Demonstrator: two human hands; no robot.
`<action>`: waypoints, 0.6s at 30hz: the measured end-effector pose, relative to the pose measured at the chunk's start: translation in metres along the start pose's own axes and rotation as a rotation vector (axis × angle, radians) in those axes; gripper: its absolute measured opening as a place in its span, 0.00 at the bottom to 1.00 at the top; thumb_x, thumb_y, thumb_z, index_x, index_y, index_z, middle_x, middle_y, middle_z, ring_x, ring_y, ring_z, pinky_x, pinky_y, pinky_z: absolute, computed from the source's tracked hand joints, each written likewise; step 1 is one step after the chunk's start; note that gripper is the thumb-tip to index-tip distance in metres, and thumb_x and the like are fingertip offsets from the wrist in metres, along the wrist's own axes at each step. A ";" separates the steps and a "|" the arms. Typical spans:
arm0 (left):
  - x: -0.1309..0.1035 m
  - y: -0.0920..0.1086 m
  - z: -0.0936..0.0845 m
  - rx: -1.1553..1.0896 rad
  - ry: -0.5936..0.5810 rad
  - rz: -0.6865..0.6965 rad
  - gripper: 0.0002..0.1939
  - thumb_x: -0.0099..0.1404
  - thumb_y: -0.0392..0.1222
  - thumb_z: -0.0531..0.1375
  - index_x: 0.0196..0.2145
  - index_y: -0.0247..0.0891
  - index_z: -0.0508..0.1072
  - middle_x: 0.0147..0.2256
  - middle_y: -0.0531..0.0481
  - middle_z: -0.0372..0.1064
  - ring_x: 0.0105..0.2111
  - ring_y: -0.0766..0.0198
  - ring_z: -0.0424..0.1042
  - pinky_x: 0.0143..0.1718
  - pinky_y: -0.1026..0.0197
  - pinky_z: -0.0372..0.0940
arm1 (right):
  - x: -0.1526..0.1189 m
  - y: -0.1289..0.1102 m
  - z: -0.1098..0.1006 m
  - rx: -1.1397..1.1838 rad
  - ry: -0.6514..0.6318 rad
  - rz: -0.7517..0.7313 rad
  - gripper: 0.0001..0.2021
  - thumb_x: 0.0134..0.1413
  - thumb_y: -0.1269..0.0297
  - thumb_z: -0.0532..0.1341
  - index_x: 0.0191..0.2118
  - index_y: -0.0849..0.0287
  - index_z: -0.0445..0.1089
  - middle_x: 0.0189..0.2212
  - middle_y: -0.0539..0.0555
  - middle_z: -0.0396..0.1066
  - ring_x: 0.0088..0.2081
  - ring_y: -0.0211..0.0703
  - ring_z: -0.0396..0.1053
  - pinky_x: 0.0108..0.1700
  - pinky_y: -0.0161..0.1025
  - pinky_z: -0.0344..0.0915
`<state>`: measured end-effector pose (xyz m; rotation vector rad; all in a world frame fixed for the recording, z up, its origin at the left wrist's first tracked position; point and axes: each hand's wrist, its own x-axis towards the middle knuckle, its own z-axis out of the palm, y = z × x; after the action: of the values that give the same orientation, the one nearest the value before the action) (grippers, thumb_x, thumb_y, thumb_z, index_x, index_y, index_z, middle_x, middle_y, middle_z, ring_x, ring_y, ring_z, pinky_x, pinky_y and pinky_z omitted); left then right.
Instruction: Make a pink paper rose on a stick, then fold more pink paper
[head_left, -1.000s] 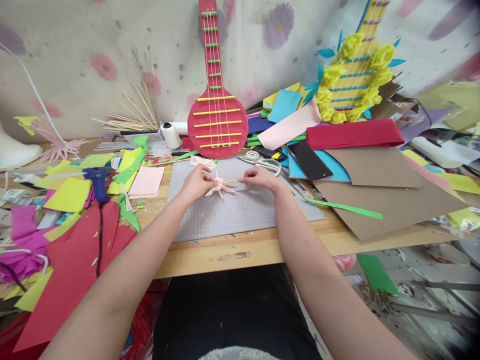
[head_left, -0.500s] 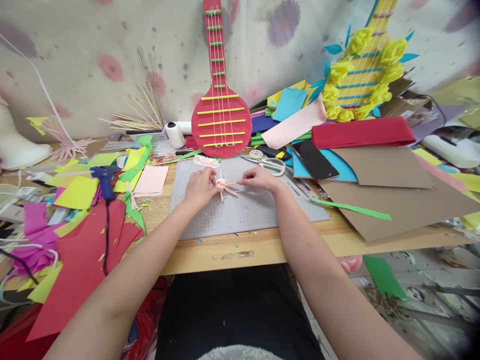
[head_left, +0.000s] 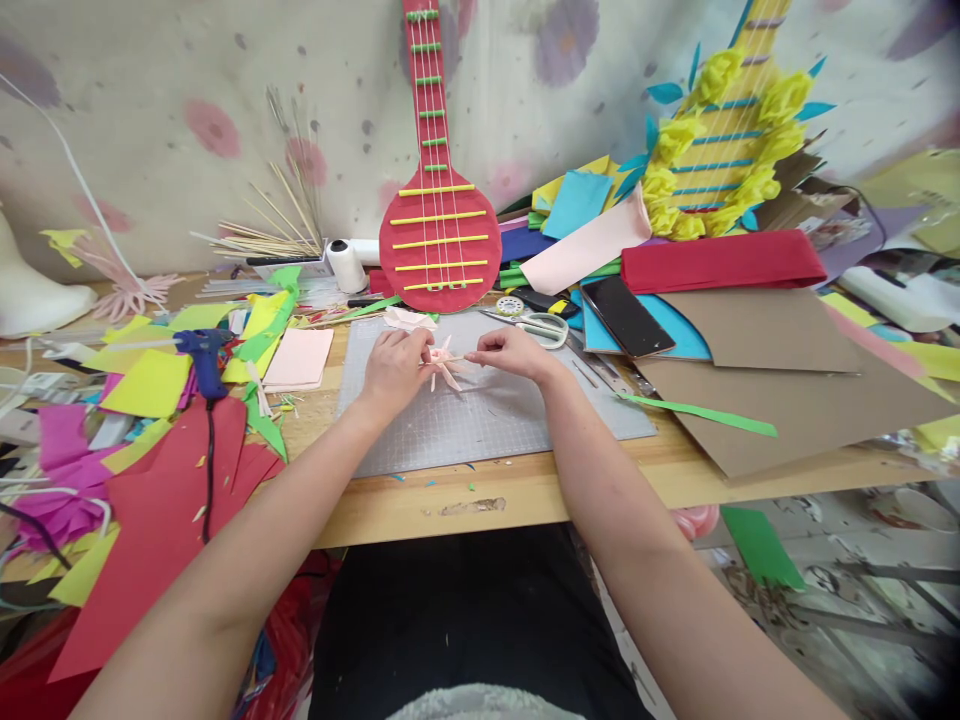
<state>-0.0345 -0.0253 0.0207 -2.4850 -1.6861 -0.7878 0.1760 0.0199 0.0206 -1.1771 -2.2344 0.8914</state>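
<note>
My left hand (head_left: 396,366) pinches a pale pink fringed paper piece (head_left: 448,373) above the grey cutting mat (head_left: 495,430). Its narrow strips spread outward like petals. To the right, the closed fingertips of my right hand (head_left: 511,354) grip one end of a thin light stick (head_left: 454,359). The stick lies level across the pink piece toward my left fingers, which partly hide its other end. Just behind my hands, a scrap of pale pink paper (head_left: 409,318) rests on the mat, and scissors (head_left: 547,329) lie beyond my right hand.
A red paper lute (head_left: 441,240) leans on the back wall. At left are a blue glue gun (head_left: 205,358), pink paper sheets (head_left: 300,358) and a heap of coloured scraps. On the right lie a phone (head_left: 627,316) and brown cardboard (head_left: 787,420).
My right hand has shifted slightly left, bringing the stick across the pink fringed piece. The pink piece has turned a little in my left fingers. The whole view has shifted slightly.
</note>
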 end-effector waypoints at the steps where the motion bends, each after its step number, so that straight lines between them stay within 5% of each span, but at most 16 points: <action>1: 0.001 0.000 0.000 0.005 0.003 0.010 0.17 0.52 0.41 0.64 0.38 0.41 0.63 0.29 0.52 0.71 0.38 0.56 0.67 0.44 0.55 0.54 | -0.001 0.000 -0.001 -0.011 -0.009 0.006 0.19 0.46 0.49 0.56 0.20 0.61 0.64 0.17 0.47 0.56 0.24 0.33 0.52 0.28 0.34 0.47; 6: 0.007 0.001 0.000 0.018 -0.033 0.031 0.19 0.52 0.40 0.64 0.40 0.39 0.62 0.25 0.55 0.71 0.33 0.59 0.69 0.41 0.57 0.57 | -0.001 -0.006 0.003 -0.189 0.065 -0.004 0.17 0.48 0.50 0.56 0.27 0.60 0.70 0.23 0.50 0.65 0.27 0.36 0.58 0.31 0.34 0.50; 9: 0.011 0.003 -0.002 0.030 -0.092 0.023 0.21 0.52 0.41 0.64 0.41 0.39 0.60 0.24 0.56 0.71 0.31 0.60 0.70 0.39 0.57 0.58 | 0.000 -0.016 0.012 -0.309 0.205 -0.209 0.13 0.49 0.54 0.58 0.34 0.59 0.70 0.35 0.55 0.69 0.37 0.42 0.61 0.39 0.36 0.53; 12: 0.014 0.005 -0.004 0.039 -0.122 0.024 0.21 0.52 0.41 0.64 0.41 0.39 0.59 0.25 0.56 0.72 0.31 0.60 0.71 0.39 0.58 0.58 | 0.001 -0.023 0.024 -0.337 0.136 -0.276 0.10 0.52 0.58 0.57 0.34 0.59 0.69 0.35 0.55 0.69 0.39 0.42 0.62 0.41 0.37 0.53; 18: 0.013 0.005 -0.006 0.056 -0.143 0.047 0.21 0.52 0.40 0.64 0.41 0.38 0.59 0.26 0.54 0.72 0.33 0.59 0.72 0.39 0.57 0.58 | 0.005 -0.022 0.035 -0.204 0.021 -0.168 0.08 0.53 0.61 0.54 0.32 0.59 0.68 0.31 0.51 0.69 0.32 0.36 0.61 0.32 0.33 0.51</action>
<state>-0.0285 -0.0177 0.0327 -2.5881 -1.6602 -0.5621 0.1388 0.0032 0.0131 -1.0587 -2.4100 0.5938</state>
